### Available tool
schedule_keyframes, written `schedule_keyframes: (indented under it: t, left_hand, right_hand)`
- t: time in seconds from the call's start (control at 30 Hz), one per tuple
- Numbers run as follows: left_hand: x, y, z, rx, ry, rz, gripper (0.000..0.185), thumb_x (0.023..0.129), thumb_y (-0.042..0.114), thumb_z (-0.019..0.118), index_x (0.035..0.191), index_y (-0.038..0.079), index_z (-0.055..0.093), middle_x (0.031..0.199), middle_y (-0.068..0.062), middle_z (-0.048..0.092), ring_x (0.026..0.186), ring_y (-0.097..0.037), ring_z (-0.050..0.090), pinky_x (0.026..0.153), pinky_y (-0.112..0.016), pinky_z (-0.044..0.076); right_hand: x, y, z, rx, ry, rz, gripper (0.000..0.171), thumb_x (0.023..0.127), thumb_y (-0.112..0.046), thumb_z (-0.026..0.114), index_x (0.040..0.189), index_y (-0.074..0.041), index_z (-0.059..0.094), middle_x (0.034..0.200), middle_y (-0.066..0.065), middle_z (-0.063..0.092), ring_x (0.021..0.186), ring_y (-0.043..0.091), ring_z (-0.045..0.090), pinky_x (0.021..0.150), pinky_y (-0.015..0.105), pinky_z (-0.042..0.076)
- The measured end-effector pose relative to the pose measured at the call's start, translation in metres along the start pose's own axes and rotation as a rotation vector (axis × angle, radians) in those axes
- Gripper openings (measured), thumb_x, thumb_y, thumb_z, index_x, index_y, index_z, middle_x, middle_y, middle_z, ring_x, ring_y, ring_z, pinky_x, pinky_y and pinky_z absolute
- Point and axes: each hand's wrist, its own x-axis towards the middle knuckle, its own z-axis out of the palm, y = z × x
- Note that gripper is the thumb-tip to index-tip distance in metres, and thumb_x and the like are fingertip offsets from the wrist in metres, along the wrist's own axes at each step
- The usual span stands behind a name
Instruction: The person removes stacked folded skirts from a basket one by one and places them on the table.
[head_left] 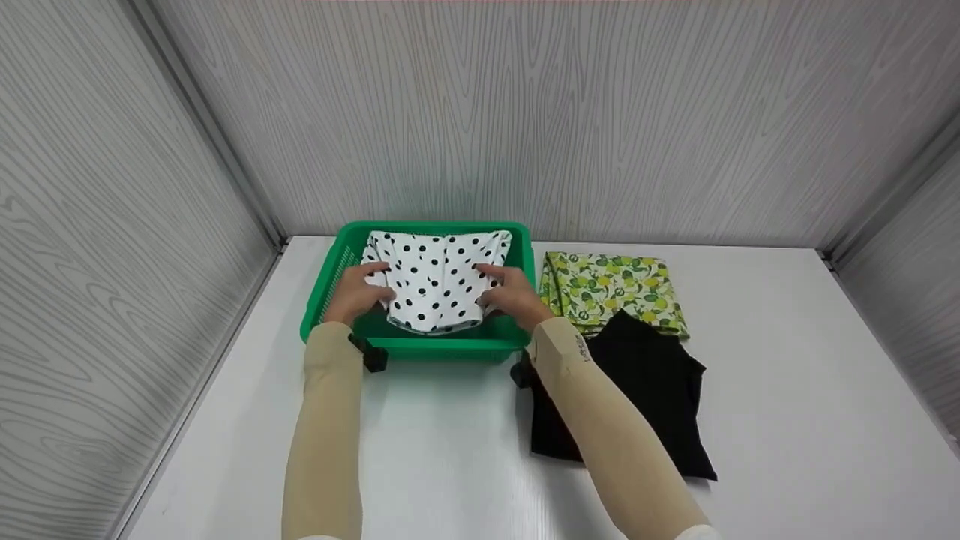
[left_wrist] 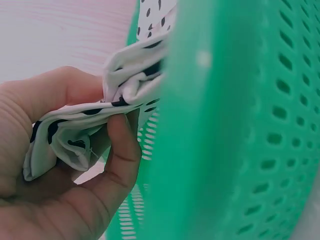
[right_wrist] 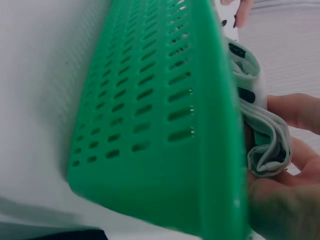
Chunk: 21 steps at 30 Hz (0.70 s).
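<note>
Inside the green basket (head_left: pixel 328 292), both hands grip the polka-dot cloth (head_left: pixel 435 281).

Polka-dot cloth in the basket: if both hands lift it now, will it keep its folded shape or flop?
Probably flop: the polka-dot cloth bunches into soft folds where the left hand and right hand pinch its sides. It likely weighs little, being thin at the edges. The unheld middle may sag toward the green basket.

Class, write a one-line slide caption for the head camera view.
Both hands, left hand and right hand, hold a folded polka-dot cloth over a green basket; lemon-print cloth and black garment lie beside.
</note>
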Motion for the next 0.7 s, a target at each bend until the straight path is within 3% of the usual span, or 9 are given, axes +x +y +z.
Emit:
schedule_keyframes:
  t: [0.13, 0.27, 0.5, 0.7]
  left_hand:
    - [-0.005, 0.008, 0.0, -0.009, 0.022, 0.042, 0.065, 0.086, -0.002, 0.065, 0.149, -0.001, 0.048, 0.139, -0.024, 0.054, 0.072, -0.018, 0.055, 0.059, -0.024, 0.042]
    - [-0.012, 0.017, 0.0, -0.058, 0.042, 0.048, 0.066, 0.087, -0.003, 0.065, 0.15, 0.0, 0.048, 0.147, -0.021, 0.05, 0.079, -0.018, 0.056, 0.063, -0.024, 0.044]
    - [-0.023, 0.036, 0.004, -0.117, 0.09, 0.077, 0.065, 0.086, -0.003, 0.065, 0.149, 0.003, 0.051, 0.149, -0.018, 0.048, 0.088, -0.019, 0.059, 0.067, -0.024, 0.048]
    - [-0.031, 0.051, 0.015, -0.147, 0.125, 0.129, 0.064, 0.085, -0.003, 0.066, 0.147, 0.005, 0.054, 0.151, -0.018, 0.047, 0.068, -0.013, 0.059, 0.062, -0.025, 0.047]
  right_hand:
    - [-0.007, -0.006, -0.008, 0.018, 0.003, -0.031, 0.073, 0.085, 0.014, 0.06, 0.154, -0.006, 0.044, 0.149, 0.013, 0.051, 0.102, 0.023, 0.062, 0.083, 0.034, 0.056]
    - [-0.014, -0.013, -0.017, 0.033, -0.014, -0.086, 0.072, 0.086, 0.015, 0.059, 0.154, -0.006, 0.044, 0.15, 0.014, 0.05, 0.108, 0.024, 0.061, 0.085, 0.035, 0.056]
    - [-0.03, -0.024, -0.036, 0.012, -0.019, -0.156, 0.071, 0.088, 0.012, 0.061, 0.154, -0.009, 0.045, 0.146, 0.016, 0.052, 0.107, 0.025, 0.064, 0.076, 0.03, 0.056]
    - [-0.04, -0.028, -0.054, -0.011, -0.008, -0.191, 0.071, 0.089, 0.012, 0.062, 0.154, -0.009, 0.044, 0.147, 0.016, 0.051, 0.111, 0.024, 0.062, 0.077, 0.028, 0.055]
